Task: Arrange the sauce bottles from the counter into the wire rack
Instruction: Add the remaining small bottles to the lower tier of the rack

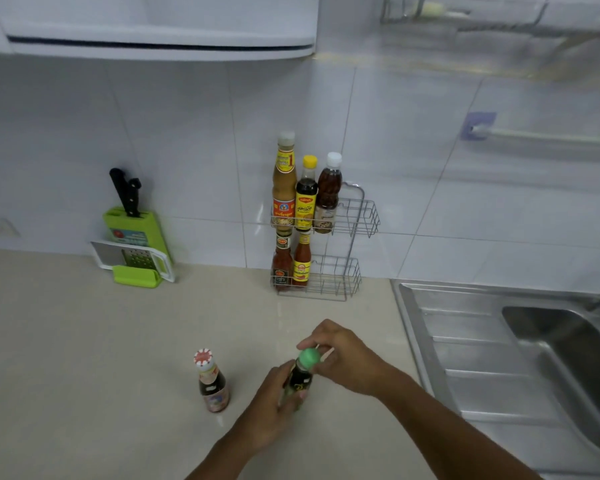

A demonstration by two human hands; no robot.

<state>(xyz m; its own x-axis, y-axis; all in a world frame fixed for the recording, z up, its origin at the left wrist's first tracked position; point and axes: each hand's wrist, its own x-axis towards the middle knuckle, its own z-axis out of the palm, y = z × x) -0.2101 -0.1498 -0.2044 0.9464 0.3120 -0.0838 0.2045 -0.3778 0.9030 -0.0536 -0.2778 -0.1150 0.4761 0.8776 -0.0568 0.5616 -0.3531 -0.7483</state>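
White wall tiles run behind a beige worktop [84, 341], and at its back edge stands the wire rack [355, 237], just left of the steel sink [465, 341]. Its top shelf holds three bottles at the left end: a tall tan one [284, 181], a yellow-capped one [306, 195] and a white-capped one [328, 195]. Two red sauce bottles [291, 261] stand in the bottom shelf, also at its left end, and the right part of both shelves is bare wire. Near the front edge of the worktop I hold a dark green-capped bottle [300, 375] with both hands: my left hand [267, 410] is wrapped around its body, and the fingers of my right hand [343, 355] are curled around its cap. Whether its base touches the worktop, I cannot tell. Just to its left a short bottle [212, 386] with a red-and-white cap stands upright on the worktop, apart from my hands. Further left along the back edge a green knife block [132, 237] leans against the wall.
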